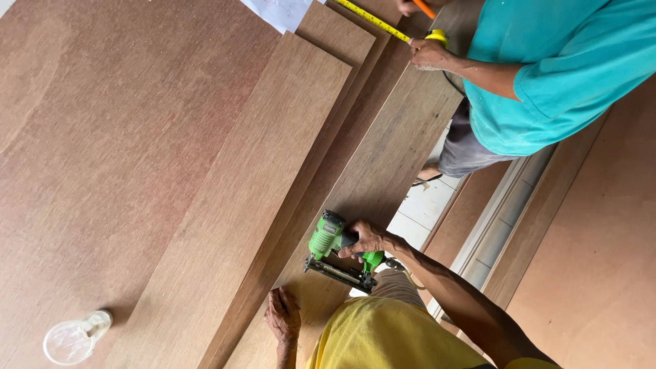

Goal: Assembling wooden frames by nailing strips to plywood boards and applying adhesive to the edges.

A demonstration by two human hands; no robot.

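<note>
Your left hand [282,316] lies flat and open on the plank [403,147] at the surface's near edge. Your right hand's [365,239] grip is closed round the green nail gun [335,249], muzzle on that plank; no nails show yet.

Carpentry workshop (plywood boards [205,205], nail gun [335,249])

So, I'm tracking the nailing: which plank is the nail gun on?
The outermost plank, at the stack's edge; the green nail gun in the right hand rests there.
</note>
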